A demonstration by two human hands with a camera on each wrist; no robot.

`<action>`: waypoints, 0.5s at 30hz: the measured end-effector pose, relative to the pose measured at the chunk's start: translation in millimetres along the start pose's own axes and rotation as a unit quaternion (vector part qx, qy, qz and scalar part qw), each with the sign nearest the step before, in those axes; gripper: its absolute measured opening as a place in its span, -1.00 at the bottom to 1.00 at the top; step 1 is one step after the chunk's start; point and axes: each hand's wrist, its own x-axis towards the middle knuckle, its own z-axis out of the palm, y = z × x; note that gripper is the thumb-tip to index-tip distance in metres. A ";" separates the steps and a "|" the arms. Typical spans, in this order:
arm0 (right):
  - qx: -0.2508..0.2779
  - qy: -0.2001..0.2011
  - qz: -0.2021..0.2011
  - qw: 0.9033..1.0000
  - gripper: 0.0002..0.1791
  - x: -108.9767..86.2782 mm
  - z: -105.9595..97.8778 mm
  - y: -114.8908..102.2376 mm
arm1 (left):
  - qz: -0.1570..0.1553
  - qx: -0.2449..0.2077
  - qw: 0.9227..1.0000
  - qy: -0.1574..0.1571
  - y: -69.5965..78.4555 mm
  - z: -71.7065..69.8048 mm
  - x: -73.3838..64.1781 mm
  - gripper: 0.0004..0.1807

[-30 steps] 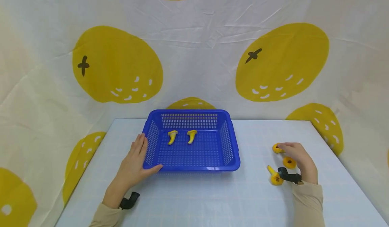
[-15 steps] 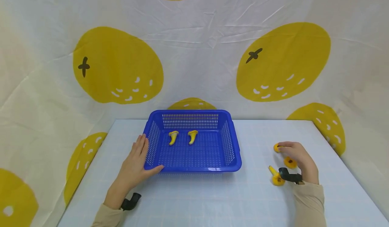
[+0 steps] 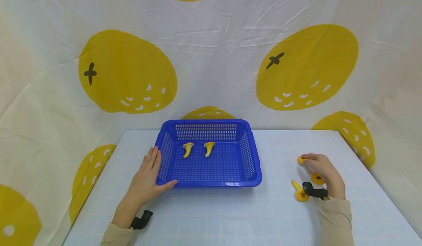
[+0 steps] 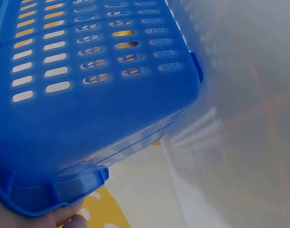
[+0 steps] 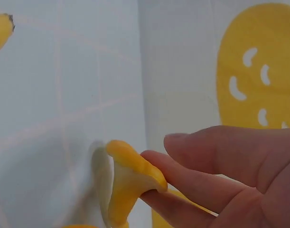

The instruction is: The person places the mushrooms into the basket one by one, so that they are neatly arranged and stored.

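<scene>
My left hand (image 3: 143, 182) lies along the left side of a blue plastic basket (image 3: 211, 183), fingers straight on the rim and thumb stretched over the front corner. Two yellow toy mushrooms with curved stems, one left (image 3: 188, 150) and one right (image 3: 208, 149), lie inside. At the right, fingertips of my right hand (image 3: 324, 169) touch the flared cap of another toy mushroom (image 5: 128, 175). In the right wrist view my thumb (image 5: 197, 149) stands apart from it. Beneath the hand is a mushroom (image 3: 317, 178) with a dark-centred cap; another (image 3: 301, 196) lies nearer me, partly behind the wrist strap.
A pale checked cloth (image 3: 214, 220) covers the table. Behind it hangs a white curtain (image 3: 215, 55) printed with large yellow fruit, close to the basket's back. Black camera mounts, left (image 3: 141, 220) and right (image 3: 314, 191), stick out from both wrists.
The mushroom beneath my right hand has shifted slightly right and toward me. Both hands and the basket hold nearly the same places, with a slight shift of the view.
</scene>
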 end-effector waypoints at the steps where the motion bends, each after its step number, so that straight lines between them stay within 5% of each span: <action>1: 0.003 0.005 0.004 1.000 -0.39 -1.1 -0.3 -0.7 | 0.000 -0.001 1.000 0.000 0.4 -0.1 -0.3 0.27; 6: 0.025 0.042 0.017 0.999 -0.39 -3.9 -1.9 -1.0 | 0.001 -0.002 1.000 0.001 1.4 -0.4 -1.3 0.27; 15: 0.046 0.091 -0.030 0.994 -0.48 -2.6 -1.0 0.1 | 0.004 -0.005 1.000 0.005 1.1 -0.5 -0.5 0.27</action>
